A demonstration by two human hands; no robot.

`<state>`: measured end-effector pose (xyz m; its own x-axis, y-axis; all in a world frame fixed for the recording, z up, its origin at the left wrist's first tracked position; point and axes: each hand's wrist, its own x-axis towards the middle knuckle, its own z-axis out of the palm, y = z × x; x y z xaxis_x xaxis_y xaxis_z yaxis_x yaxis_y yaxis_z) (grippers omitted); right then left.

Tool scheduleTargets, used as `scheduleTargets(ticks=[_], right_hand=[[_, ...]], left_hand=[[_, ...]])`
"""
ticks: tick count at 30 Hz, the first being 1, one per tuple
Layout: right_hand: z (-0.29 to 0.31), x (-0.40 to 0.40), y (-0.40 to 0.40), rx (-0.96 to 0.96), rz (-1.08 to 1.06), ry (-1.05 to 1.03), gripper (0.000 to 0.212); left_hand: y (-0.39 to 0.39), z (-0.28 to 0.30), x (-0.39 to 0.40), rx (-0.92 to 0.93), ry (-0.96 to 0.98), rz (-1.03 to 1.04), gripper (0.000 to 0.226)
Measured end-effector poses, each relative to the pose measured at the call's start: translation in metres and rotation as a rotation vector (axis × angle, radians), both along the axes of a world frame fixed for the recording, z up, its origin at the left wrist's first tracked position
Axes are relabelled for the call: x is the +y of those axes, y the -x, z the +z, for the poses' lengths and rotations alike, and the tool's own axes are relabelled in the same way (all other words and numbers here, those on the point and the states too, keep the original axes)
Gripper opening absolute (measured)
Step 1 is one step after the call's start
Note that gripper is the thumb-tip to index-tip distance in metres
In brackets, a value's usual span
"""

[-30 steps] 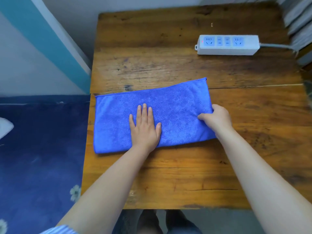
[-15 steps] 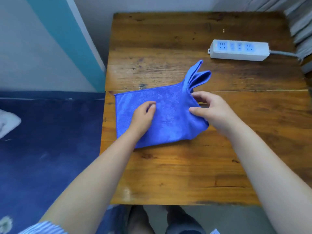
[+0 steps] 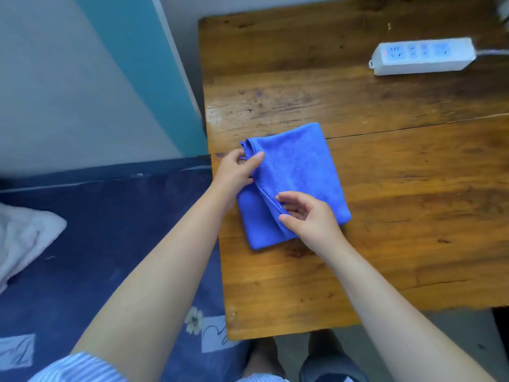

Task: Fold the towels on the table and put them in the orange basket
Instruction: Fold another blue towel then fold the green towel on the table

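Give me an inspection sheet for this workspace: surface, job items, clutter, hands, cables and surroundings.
Surface: worn wooden table, scuffed, with a seam running across the top.
Job's things: one blue towel, folded over near the table's left edge; no orange basket in view.
Clutter: white power strip at the far right of the table.
Hands: left hand pinches the towel's far-left corner; right hand holds the near hemmed edge with curled fingers.
Cables: grey cord leaves the power strip to the right.
Surroundings: dark blue bedding left of the table with a white cloth on it; teal-and-white wall behind.
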<state>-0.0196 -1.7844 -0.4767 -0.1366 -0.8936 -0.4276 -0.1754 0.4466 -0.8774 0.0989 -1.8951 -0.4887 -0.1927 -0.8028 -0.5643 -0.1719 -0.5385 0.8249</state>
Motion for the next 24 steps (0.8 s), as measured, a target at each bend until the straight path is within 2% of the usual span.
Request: scheduleTargets(ticks=[3, 6, 10, 13, 16, 18, 21, 24], right_hand=[[-0.002, 0.007, -0.011, 0.222, 0.026, 0.095, 0.032], [0.0, 0.014, -0.019, 0.481, 0.194, 0.282, 0.029], [0.0, 0.021, -0.036, 0.574, 0.292, 0.344, 0.032], [-0.009, 0.023, -0.048, 0.545, 0.295, 0.333, 0.035], [-0.015, 0.028, -0.051, 0.466, 0.389, 0.255, 0.042], [-0.011, 0.032, -0.047, 0.455, 0.46, 0.223, 0.047], [0.003, 0.032, -0.029, 0.538, 0.37, 0.324, 0.044], [0.008, 0.015, -0.002, 0.728, 0.232, 0.438, 0.039]], left_hand=[[0.0, -0.004, -0.013, -0.123, 0.095, -0.038, 0.023], [-0.003, -0.004, -0.016, -0.127, 0.033, -0.105, 0.027], [-0.014, -0.008, -0.017, -0.114, -0.077, -0.147, 0.022], [-0.021, -0.012, -0.02, -0.161, -0.062, -0.133, 0.015], [-0.026, -0.019, -0.02, -0.269, 0.066, -0.129, 0.01], [-0.026, -0.024, -0.018, -0.424, 0.189, -0.167, 0.007], [-0.028, -0.023, -0.007, -0.573, 0.306, -0.111, 0.028], [-0.031, -0.018, 0.016, -0.671, 0.482, -0.126, 0.045]])
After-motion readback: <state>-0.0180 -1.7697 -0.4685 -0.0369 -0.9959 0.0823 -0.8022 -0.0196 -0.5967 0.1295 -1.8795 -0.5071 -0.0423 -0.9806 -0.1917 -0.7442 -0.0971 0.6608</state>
